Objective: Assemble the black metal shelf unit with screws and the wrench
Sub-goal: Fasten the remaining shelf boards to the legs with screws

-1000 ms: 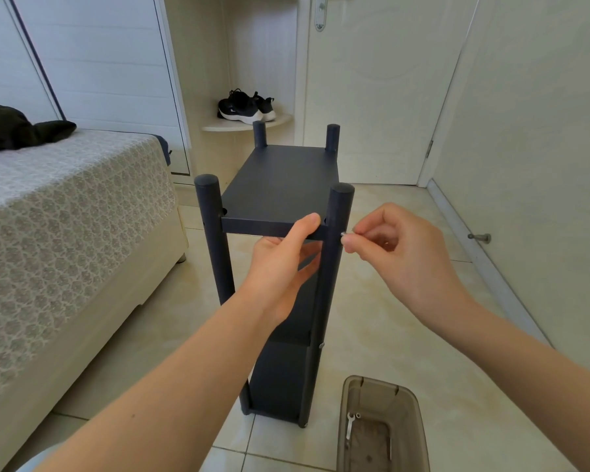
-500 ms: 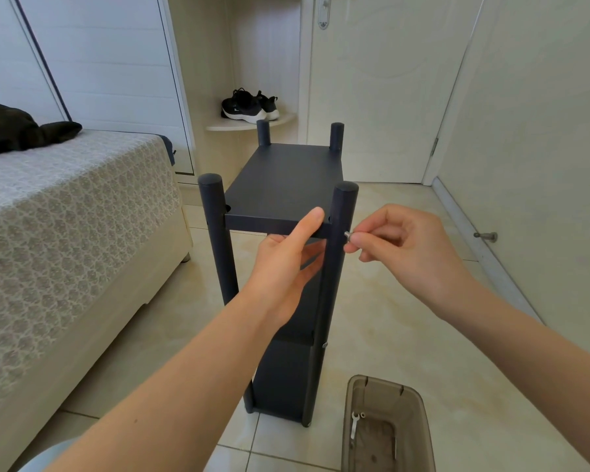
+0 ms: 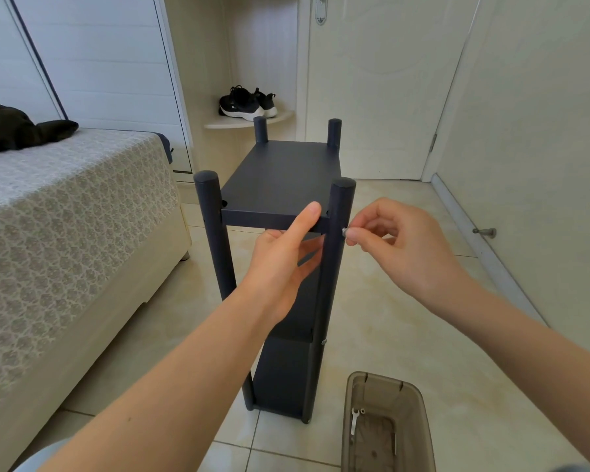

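Observation:
The black metal shelf unit (image 3: 280,178) stands upright on the tiled floor, with four round posts and a flat top shelf. My left hand (image 3: 283,264) grips the front edge of the top shelf, thumb on top, fingers underneath. My right hand (image 3: 399,247) pinches a small silver screw (image 3: 344,232) between thumb and forefinger, its tip against the outer side of the near right post (image 3: 338,212). A small silver wrench (image 3: 354,420) lies inside the brown plastic bin (image 3: 419,417) on the floor at the lower right.
A bed (image 3: 65,212) with a patterned cover runs along the left, dark clothing (image 3: 11,129) on it. Black sneakers (image 3: 246,103) sit on a corner shelf behind the unit. A closed door (image 3: 382,83) is beyond; a wall with a door stop (image 3: 484,232) on the right.
My right hand has moved the screw left until it meets the side of the near right post. My left hand has kept its grip on the shelf edge.

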### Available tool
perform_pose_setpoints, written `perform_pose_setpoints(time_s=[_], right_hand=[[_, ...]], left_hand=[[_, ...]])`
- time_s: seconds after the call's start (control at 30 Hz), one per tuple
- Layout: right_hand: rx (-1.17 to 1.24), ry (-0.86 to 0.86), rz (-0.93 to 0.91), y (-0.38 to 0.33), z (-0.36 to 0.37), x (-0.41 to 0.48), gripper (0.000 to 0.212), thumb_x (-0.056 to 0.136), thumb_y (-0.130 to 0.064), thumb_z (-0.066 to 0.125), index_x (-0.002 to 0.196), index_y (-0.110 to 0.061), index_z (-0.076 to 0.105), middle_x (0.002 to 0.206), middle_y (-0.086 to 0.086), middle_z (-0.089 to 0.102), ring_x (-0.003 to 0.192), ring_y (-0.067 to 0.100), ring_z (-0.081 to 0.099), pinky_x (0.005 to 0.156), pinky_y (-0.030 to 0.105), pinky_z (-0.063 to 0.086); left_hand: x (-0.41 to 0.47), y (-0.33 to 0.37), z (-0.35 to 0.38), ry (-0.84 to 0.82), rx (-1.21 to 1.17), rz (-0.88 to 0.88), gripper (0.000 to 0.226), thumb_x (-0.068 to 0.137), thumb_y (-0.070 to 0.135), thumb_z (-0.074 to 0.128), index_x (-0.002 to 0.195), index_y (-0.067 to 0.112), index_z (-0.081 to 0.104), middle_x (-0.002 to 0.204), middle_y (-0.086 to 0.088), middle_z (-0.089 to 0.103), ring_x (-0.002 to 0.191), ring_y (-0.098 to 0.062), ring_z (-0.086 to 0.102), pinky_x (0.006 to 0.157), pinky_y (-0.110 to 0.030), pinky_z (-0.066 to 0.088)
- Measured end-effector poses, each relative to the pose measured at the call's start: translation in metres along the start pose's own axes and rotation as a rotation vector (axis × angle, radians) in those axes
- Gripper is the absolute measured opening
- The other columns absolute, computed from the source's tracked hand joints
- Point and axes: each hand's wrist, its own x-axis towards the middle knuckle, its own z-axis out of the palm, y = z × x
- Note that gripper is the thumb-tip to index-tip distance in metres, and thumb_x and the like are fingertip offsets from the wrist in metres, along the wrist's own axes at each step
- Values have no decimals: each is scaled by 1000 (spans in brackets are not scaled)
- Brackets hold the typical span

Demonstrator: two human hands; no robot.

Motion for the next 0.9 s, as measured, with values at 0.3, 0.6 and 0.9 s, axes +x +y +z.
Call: perform_pose_setpoints(time_s=[0.3, 0.6, 0.9], right_hand=[[93, -29, 74, 2, 4, 2, 8, 89, -25, 69, 84, -21, 65, 72, -7, 71, 70, 2, 65, 73, 24, 52], [358, -259, 220, 4, 5, 3, 40, 100, -25, 55, 135, -40, 44, 122, -10, 65, 117, 6, 59, 97, 35, 49], [585, -353, 295, 12, -3, 19, 45, 89, -11, 66, 127, -35, 61, 121, -5, 69, 117, 11, 61, 103, 39, 38]], left_hand=[[-1, 1, 0, 21, 23, -10, 16, 96, 31, 63, 94, 17, 70, 100, -5, 77, 100, -21, 73, 93, -35, 54], [-6, 3, 3, 22, 112, 11, 21, 99, 31, 58, 106, 15, 70, 102, -3, 77, 100, -15, 73, 89, -29, 52], [-26, 17, -4, 284, 1061, 372, 20, 92, 45, 64, 79, 31, 67, 75, 15, 71, 75, -4, 68, 74, -21, 53]])
